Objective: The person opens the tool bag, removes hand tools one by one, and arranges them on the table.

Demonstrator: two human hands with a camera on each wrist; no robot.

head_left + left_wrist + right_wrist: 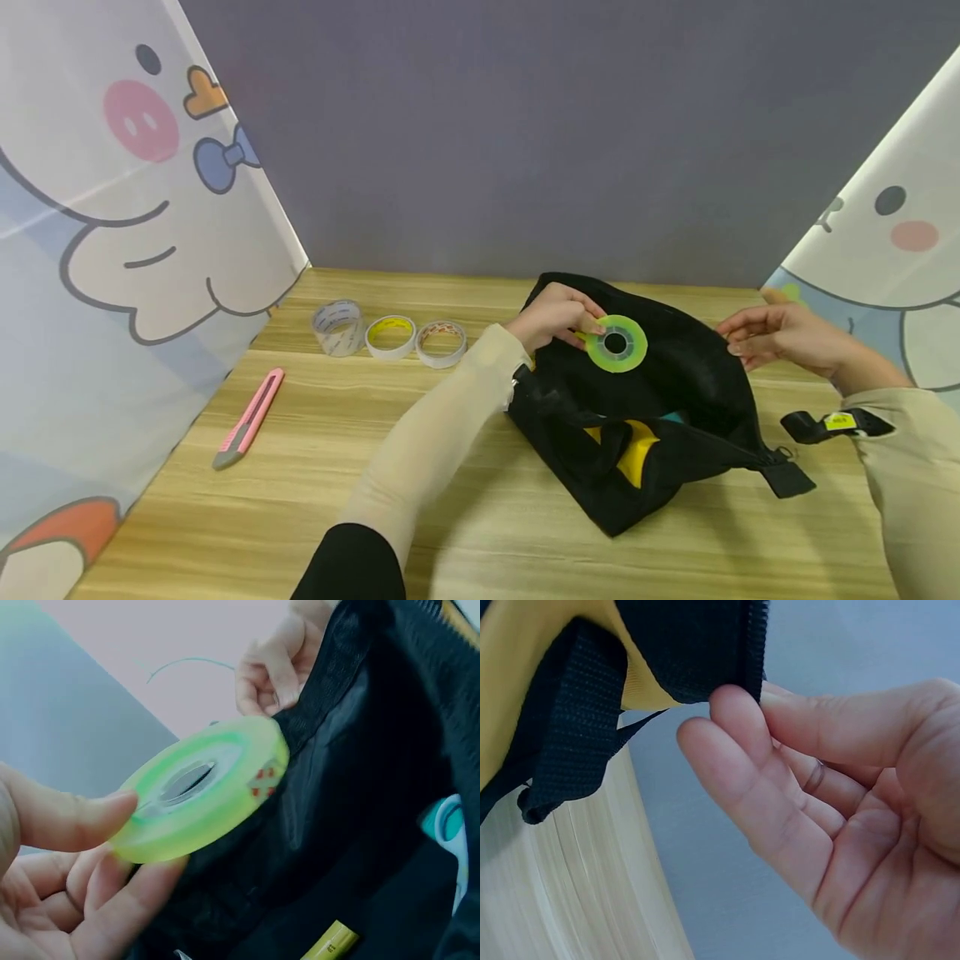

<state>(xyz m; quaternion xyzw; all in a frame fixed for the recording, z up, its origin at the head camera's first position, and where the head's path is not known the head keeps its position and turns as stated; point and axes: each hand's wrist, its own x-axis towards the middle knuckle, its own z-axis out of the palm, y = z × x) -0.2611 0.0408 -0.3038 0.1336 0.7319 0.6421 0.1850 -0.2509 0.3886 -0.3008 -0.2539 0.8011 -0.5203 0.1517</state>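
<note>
My left hand (553,321) pinching one green tape roll (617,343), my right hand (780,337) pinching one black bag's (675,417) rim, three tape rolls (390,336) far left, one pink knife (248,418).

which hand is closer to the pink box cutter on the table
Left. The left hand, pinching a green tape roll over the black bag, is right of the pink box cutter; the right hand is farther right, at the bag's edge.

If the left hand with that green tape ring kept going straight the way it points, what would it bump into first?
Probably the black bag. The left hand pinches the green tape roll just over the bag's open mouth, pointing toward the right hand that holds the far edge. Depth is unclear, but the bag's lining looks nearest.
</note>
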